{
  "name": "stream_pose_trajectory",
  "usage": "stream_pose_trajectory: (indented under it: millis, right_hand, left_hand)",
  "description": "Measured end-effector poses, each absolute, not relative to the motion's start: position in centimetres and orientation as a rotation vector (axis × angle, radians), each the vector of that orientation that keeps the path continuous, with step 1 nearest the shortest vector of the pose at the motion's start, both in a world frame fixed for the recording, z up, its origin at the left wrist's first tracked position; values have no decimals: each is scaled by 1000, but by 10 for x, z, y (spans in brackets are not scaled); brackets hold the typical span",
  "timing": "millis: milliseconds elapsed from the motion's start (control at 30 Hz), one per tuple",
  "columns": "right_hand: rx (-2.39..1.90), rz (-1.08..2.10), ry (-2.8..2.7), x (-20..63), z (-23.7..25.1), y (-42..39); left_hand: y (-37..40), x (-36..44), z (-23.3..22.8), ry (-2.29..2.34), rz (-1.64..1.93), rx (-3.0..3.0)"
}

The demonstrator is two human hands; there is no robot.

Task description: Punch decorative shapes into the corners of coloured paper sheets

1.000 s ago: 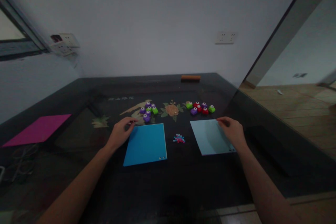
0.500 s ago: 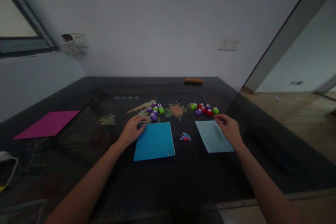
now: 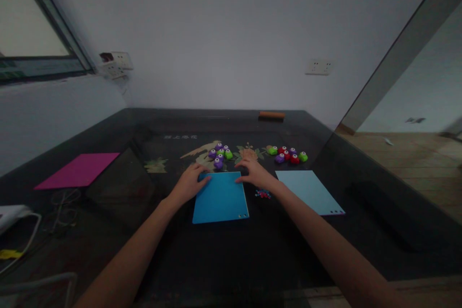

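Two bare forearms reach in over the near edge of a glossy black tabletop [image 3: 224,255]. A bright blue sheet [image 3: 222,199] lies flat around the tabletop's middle, with small dark-and-pale spots at its near right corner. Toward the tabletop's right edge lies a pale blue sheet [image 3: 306,190], with dark spots at its near right corner. Between the two sheets is a little heap of red and blue bits [image 3: 263,194], partly covered by the right forearm. The left hand [image 3: 189,183] is at the blue sheet's far left corner and the right hand [image 3: 256,173] at its far right corner; both have thumb and fingers parted, clenched on nothing. By the tabletop's left edge lies a magenta sheet [image 3: 79,171]. Beyond the hands are two clusters of small toys with single white eyes: a purple and green cluster [image 3: 218,162] past the blue sheet, and a red, purple and green cluster [image 3: 294,159] toward the right edge. An orange-brown bar [image 3: 272,115] lies by the tabletop's far edge, before a pale wall [image 3: 216,33].
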State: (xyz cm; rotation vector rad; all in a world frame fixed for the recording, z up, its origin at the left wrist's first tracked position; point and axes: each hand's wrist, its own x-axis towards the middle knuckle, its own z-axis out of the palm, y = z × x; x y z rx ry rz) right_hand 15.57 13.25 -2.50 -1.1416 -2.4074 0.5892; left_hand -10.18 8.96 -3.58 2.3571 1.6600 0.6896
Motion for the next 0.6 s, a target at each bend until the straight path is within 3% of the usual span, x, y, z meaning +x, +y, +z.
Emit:
stream_pose_trajectory:
  millis: [600]
  right_hand:
    - [-1062,591,-2545,152,-35,145]
  left_hand:
    - [93,-102,-43,1678,558,2399]
